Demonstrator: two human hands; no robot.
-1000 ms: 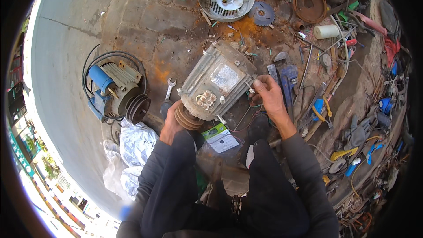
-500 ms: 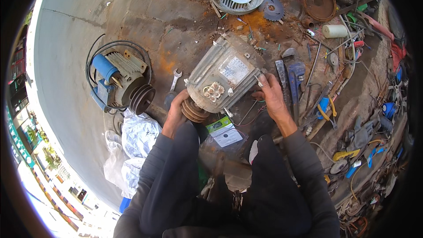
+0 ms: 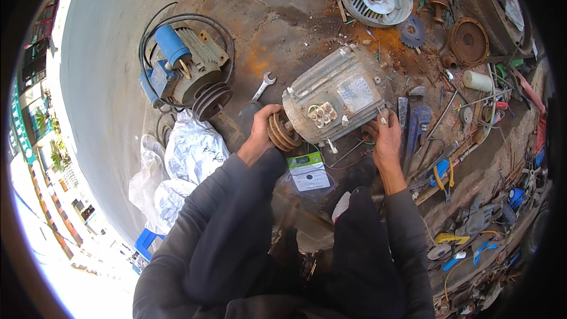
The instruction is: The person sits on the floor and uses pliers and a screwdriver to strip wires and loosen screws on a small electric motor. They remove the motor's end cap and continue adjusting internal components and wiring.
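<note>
One head-worn fisheye looks steeply down past the person's legs. The ground lies fairly near, curving toward the rim.

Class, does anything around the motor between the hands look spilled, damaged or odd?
Yes: a rust-orange patch stains the ground beside the toothed blade, perhaps a spill. The grey motor has its terminal block exposed, with no cover over it.

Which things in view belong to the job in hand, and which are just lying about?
Job in hand, judging by contact:
Grey motor, right hand at its edge
Grooved pulley at its end, left hand on it

Apparently just lying about:
Second motor at left
Toothed saw blade
White cylinder
Blue wrench
</note>
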